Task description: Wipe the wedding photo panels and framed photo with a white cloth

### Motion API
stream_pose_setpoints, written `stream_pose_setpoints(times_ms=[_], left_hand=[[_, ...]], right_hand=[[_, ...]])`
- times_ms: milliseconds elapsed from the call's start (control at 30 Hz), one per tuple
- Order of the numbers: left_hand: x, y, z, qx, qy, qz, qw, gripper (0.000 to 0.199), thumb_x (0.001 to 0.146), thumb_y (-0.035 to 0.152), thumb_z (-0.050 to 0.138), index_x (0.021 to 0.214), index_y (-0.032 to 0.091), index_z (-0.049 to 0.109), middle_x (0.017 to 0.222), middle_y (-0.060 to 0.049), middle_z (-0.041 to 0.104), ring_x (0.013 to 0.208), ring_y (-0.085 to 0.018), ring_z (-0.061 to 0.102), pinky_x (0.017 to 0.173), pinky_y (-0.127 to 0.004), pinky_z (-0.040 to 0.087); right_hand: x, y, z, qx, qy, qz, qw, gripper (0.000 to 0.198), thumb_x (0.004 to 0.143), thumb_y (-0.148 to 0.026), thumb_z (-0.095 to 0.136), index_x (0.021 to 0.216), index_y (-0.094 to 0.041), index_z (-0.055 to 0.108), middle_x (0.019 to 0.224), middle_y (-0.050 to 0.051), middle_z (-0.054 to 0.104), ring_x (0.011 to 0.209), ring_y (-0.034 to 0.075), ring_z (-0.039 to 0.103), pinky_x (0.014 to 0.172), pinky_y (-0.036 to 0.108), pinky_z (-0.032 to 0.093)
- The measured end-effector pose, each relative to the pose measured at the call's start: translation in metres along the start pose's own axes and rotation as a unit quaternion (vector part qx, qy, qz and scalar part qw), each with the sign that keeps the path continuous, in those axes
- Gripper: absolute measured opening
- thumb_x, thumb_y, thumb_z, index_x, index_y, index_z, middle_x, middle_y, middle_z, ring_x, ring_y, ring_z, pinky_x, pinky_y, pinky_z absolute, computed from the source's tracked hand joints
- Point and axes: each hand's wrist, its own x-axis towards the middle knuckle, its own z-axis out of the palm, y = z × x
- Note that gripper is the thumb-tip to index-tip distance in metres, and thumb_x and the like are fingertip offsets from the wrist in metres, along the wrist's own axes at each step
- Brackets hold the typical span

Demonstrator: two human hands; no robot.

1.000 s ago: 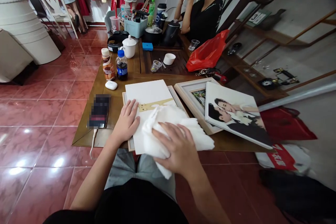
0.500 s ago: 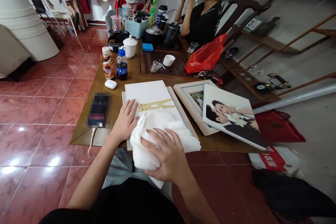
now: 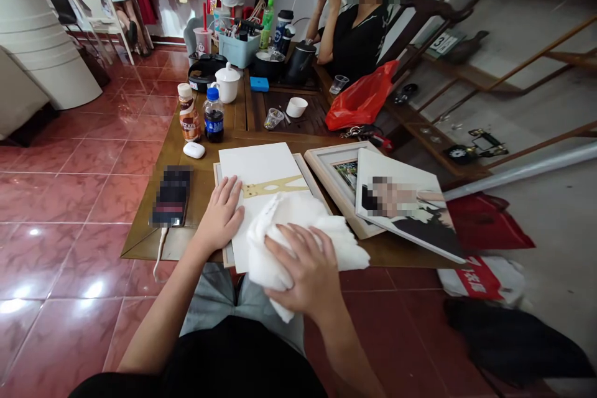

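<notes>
A white panel (image 3: 261,160) lies over a pale wooden frame (image 3: 313,179) at the table's near edge. Across the panel runs a flat gold-coloured strip with oval openings (image 3: 275,186); its lower part meets the cloth. My left hand (image 3: 220,214) rests flat on the panel's left edge, fingers stretched out. Bunched under my right hand (image 3: 305,264) is a fluffy white cloth (image 3: 345,249), its fingers curled into the folds. The cloth covers the panel's lower right and spreads past its right side.
To the right, a printed photo panel (image 3: 410,199) leans on another framed picture (image 3: 321,158). A phone (image 3: 171,196) with a cable, an earbud case (image 3: 194,150) and two bottles (image 3: 214,115) stand left. Behind are a red plastic bag (image 3: 361,99) and a seated person (image 3: 354,37).
My right hand and the white cloth have slid a little to the right across the panel. My left hand stays at the panel's left edge.
</notes>
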Motion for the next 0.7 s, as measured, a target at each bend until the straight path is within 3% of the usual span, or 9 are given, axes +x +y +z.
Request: stream_pose_setpoints(times_ms=[133, 333, 433, 700], left_hand=[[0.000, 0.000, -0.001, 0.000, -0.002, -0.002, 1.000, 0.058, 0.104, 0.033, 0.035, 0.160, 0.016, 0.030, 0.168, -0.015, 0.026, 0.159, -0.029, 0.013, 0.128, -0.054, 0.018], [0.000, 0.000, -0.001, -0.003, 0.003, 0.000, 1.000, 0.059, 0.104, 0.032, 0.035, 0.161, 0.018, 0.029, 0.169, -0.014, 0.026, 0.158, -0.030, 0.013, 0.127, -0.056, 0.018], [0.000, 0.000, 0.000, -0.002, 0.006, 0.002, 1.000, 0.059, 0.104, 0.033, 0.036, 0.161, 0.018, 0.029, 0.169, -0.014, 0.026, 0.158, -0.030, 0.013, 0.127, -0.056, 0.018], [0.000, -0.002, -0.001, 0.004, 0.007, 0.007, 1.000, 0.059, 0.105, 0.035, 0.035, 0.161, 0.019, 0.030, 0.168, -0.014, 0.027, 0.158, -0.030, 0.013, 0.127, -0.056, 0.019]], right_hand=[[0.000, -0.013, 0.003, 0.044, 0.005, -0.027, 0.999, 0.067, 0.084, -0.074, 0.048, 0.127, -0.028, 0.068, 0.133, 0.011, 0.065, 0.122, 0.036, 0.054, 0.111, 0.056, 0.028], [-0.022, 0.033, -0.003, -0.030, 0.042, 0.053, 0.997, 0.058, 0.090, -0.063, 0.048, 0.131, -0.026, 0.065, 0.132, 0.013, 0.064, 0.116, 0.036, 0.057, 0.106, 0.055, 0.035], [-0.028, 0.039, -0.003, -0.056, 0.056, 0.071, 0.994, 0.058, 0.091, -0.062, 0.047, 0.133, -0.026, 0.064, 0.131, 0.014, 0.064, 0.114, 0.036, 0.058, 0.103, 0.054, 0.036], [-0.007, -0.032, 0.013, 0.046, 0.032, -0.004, 0.998, 0.067, 0.080, -0.077, 0.051, 0.125, -0.030, 0.069, 0.131, 0.009, 0.066, 0.122, 0.036, 0.054, 0.111, 0.056, 0.028]])
